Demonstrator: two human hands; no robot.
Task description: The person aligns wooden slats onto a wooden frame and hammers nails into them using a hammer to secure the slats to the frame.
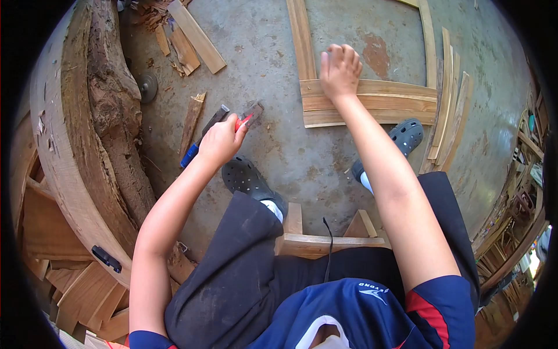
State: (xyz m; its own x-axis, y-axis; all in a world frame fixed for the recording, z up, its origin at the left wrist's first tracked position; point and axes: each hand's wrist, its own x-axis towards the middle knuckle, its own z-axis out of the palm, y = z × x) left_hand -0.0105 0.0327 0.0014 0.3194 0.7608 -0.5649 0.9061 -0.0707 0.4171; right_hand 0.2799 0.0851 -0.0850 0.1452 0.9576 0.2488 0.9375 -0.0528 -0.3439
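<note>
My left hand (222, 141) is closed around a slim red pen-like tool (244, 121) with a pale tip; its exact kind is unclear. Beside that hand lies a chisel-like tool with a blue handle (190, 155) and a dark shaft, partly hidden by my fingers. A small brown block (254, 111) sits just beyond the red tip. My right hand (341, 72) is over the upper edge of a wooden frame (372, 103), thumb apart and fingers slightly bent, with nothing visible in it. Whether it touches the wood I cannot tell.
A rough log (113, 99) and a thick plank edge (70, 122) run along the left. Offcuts (197, 38) and shavings lie at the upper left. Thin strips (447, 104) rest right of the frame. A low wooden stool (331, 245) is under me, between my clogs (250, 179).
</note>
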